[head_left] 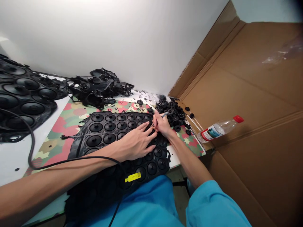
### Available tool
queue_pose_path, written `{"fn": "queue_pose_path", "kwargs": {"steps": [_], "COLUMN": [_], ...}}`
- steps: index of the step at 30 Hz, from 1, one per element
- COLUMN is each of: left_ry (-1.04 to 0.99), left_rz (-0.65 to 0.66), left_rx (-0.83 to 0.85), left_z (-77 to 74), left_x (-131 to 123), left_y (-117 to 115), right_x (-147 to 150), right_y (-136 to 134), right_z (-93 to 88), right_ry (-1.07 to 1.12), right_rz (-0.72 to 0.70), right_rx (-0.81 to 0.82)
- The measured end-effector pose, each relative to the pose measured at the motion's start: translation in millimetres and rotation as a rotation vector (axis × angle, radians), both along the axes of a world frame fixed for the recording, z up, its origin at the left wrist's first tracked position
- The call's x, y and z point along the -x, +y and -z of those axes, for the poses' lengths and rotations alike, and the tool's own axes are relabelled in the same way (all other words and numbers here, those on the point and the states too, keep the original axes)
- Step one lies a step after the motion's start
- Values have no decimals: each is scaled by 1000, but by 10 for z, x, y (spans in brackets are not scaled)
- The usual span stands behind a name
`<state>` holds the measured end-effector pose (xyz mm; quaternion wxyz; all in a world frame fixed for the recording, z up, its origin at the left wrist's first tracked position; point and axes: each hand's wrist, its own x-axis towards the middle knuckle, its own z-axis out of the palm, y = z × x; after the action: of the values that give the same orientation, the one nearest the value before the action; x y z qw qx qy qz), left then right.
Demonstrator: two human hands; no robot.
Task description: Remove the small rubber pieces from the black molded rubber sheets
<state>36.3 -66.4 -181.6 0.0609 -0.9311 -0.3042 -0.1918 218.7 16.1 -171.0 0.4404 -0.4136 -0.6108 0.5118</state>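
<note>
A black rubber sheet with rows of round moulded discs lies over the patterned mat and hangs past the table's front edge. Spread flat on its right part, my left hand presses down with the fingers apart. My right hand is closed round a thin pen-like tool, whose lower end is near the left fingertips at the sheet's upper right. Just beyond the right hand lies a pile of loose black rubber discs.
Torn black rubber scraps lie at the back, and another disc sheet at the left. A plastic bottle lies against the cardboard wall. A black cable crosses my left forearm. Small rings lie behind the mat.
</note>
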Motion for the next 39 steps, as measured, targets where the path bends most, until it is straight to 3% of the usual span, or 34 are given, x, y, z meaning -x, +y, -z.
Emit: {"fn": "queue_pose_path", "kwargs": {"steps": [9,14,20,24,30,34,39], "left_ry": [59,22,-52,-131,-102,-61,-35], "left_rz": [-40,-40,12,-85,-191,-208,-190], "left_rx": [-81,-80,-2,53,104,100,128], "left_z": [-6,-33,-241,-350,-214,-113,-94], "left_x": [-11,-16,51,160,242,256,267], "left_y": [-29,-63,10,202,383,404,447], "right_x": [19,-20,-16,31,109,133,145], "right_y": [47,66,253,407,460,468,472], "right_z": [1,-3,-184,-301,-281,-255,-212], "right_ry": [113,64,-30,-193,-217,-201,-167], "right_rz": [179,295,296,209,226,227,255], "right_rx": [-85,-217,-239,-208,-204,-191,-207]}}
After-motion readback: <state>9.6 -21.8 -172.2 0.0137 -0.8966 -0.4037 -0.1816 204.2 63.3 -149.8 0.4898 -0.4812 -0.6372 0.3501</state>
